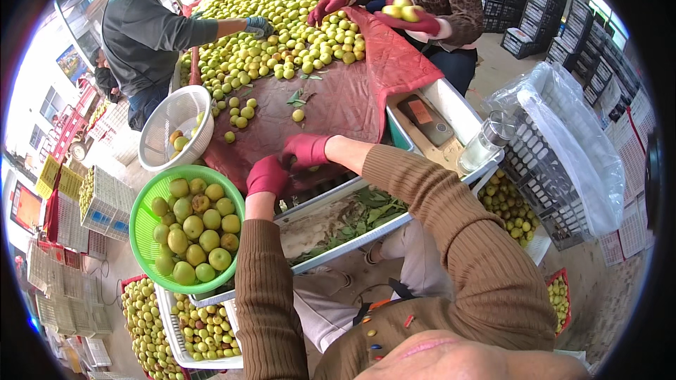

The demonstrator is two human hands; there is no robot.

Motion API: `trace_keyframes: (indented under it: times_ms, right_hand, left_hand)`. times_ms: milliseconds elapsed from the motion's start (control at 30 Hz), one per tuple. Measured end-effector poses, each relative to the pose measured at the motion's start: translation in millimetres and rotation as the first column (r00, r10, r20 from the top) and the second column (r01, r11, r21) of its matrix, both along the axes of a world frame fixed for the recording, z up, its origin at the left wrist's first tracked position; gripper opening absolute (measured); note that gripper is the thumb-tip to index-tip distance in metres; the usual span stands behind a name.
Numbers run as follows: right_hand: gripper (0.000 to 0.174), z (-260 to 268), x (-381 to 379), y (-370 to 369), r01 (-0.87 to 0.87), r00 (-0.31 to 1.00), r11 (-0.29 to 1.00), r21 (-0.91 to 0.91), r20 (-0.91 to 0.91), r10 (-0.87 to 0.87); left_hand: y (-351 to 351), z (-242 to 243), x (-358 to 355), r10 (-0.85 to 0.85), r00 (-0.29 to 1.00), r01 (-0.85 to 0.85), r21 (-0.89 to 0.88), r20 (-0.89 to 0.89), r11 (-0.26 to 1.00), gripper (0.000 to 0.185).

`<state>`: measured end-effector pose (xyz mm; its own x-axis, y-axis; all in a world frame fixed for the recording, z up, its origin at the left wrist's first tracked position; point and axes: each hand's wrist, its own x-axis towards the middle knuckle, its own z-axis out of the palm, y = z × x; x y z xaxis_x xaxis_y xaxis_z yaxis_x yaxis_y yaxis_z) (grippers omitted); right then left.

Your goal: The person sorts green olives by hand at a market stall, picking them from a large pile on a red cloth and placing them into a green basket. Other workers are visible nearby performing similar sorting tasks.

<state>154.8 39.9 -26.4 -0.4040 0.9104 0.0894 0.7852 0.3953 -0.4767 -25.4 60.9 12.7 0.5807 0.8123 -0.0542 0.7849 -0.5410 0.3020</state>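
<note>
My left hand point(268, 175) and my right hand point(307, 151), both in dark pink gloves, meet at the near edge of a dark red padded cloth point(338, 95). Their fingers are bent down and partly hidden, so whether they grip anything cannot be told. A bit of green fruit point(314, 168) shows just under my right hand. Beside my left forearm sits a green plastic colander point(138, 221) of yellow-green, jujube-like fruit, some with brown patches. Behind it a white colander point(153, 137) is tilted, with a few fruits inside. A large fruit heap point(274, 16) covers the cloth's far part.
A trough with leaves point(369, 211) runs below my forearms. At right are a phone point(425, 119), a glass jar point(483, 142) and a black crate with plastic lining point(549, 169). Two co-workers' gloved hands point(259, 26) point(327, 8) reach into the heap. Fruit crates point(203, 361) stand lower left.
</note>
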Motion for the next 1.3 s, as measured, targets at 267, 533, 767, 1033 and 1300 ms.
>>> trace_keyframes:
  times_ms: [267, 533, 767, 1033, 1300]
  right_hand:
    - [0.039, 34, 10, -19, 0.055, 0.998, 0.862, -0.504, -0.001, -0.063]
    - [0.038, 30, 9, -18, 0.01, 0.999, 0.838, -0.546, -0.021, -0.026]
    - [0.041, 24, 12, -17, 0.006, 1.0, 0.864, -0.504, 0.0, -0.007]
    - [0.032, 16, 7, -16, 0.02, 0.986, 0.773, -0.634, -0.115, -0.121]
    - [0.033, 21, 12, -22, 0.04, 0.99, 0.8, -0.598, -0.082, -0.111]
  left_hand:
    - [15, -29, -1, -0.017, 0.999, 0.018, 0.023, -0.029, 1.0, 0.028]
    - [5, -16, -2, -0.005, 0.998, 0.003, -0.038, -0.061, 0.999, 0.033]
    - [6, -19, 4, -0.034, 0.999, 0.033, -0.051, -0.025, 0.998, 0.038]
    - [5, -19, -4, -0.047, 0.999, 0.046, -0.035, -0.005, 0.998, 0.039]
    - [2, -18, 1, -0.058, 0.998, 0.058, -0.038, -0.009, 0.998, 0.04]
